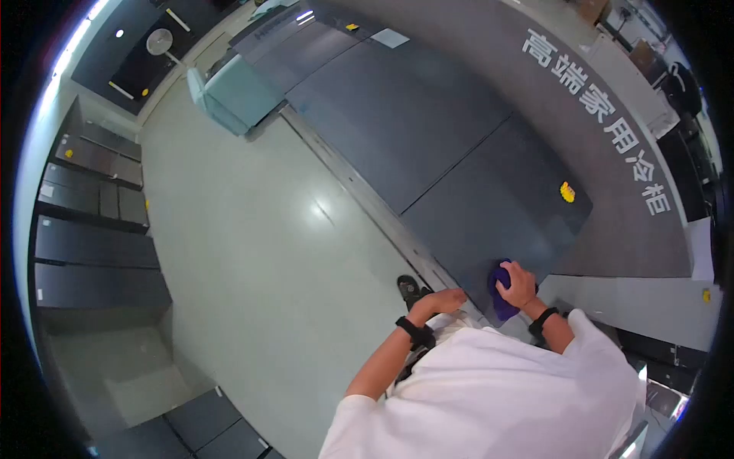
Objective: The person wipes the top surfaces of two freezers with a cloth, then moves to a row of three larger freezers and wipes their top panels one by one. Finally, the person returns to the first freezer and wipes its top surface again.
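Note:
A purple cloth (502, 304) is bunched under my right hand (519, 284), whose fingers press it against the near end of a dark grey cabinet front (497, 206). My left hand (445, 301) is beside the cabinet's lower edge, in front of my body; its fingers look curled inward, and whether it holds anything is hidden. Each wrist wears a black band. A yellow sticker (566, 192) is on the cabinet front, up and to the right of the cloth.
More dark cabinets (99, 252) line the left side. A pale green box-shaped object (237, 96) stands at the far end of the dark fronts. A white fan (159, 42) is at the upper left. My shoe (409, 289) is on the pale floor (252, 252).

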A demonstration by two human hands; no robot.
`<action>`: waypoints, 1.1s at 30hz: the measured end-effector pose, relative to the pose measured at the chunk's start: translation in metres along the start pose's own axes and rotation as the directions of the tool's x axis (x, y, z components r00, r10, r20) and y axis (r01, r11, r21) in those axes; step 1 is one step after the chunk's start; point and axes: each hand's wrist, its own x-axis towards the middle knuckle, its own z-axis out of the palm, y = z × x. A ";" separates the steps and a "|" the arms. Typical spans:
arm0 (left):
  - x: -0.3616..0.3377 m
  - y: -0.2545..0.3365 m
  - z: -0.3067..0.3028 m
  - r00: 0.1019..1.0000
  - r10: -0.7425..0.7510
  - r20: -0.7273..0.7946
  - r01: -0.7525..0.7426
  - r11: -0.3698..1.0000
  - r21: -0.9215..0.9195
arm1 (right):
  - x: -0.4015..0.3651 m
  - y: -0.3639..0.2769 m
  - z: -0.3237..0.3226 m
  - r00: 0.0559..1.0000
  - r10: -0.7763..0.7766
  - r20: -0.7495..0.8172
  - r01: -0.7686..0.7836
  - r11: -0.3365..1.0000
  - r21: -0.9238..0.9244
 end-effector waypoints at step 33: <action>-0.209 -0.099 -0.378 0.966 -0.017 -0.259 -0.159 0.752 -0.640 | 0.296 -0.357 0.068 0.864 0.484 0.134 -0.038 -0.202 0.979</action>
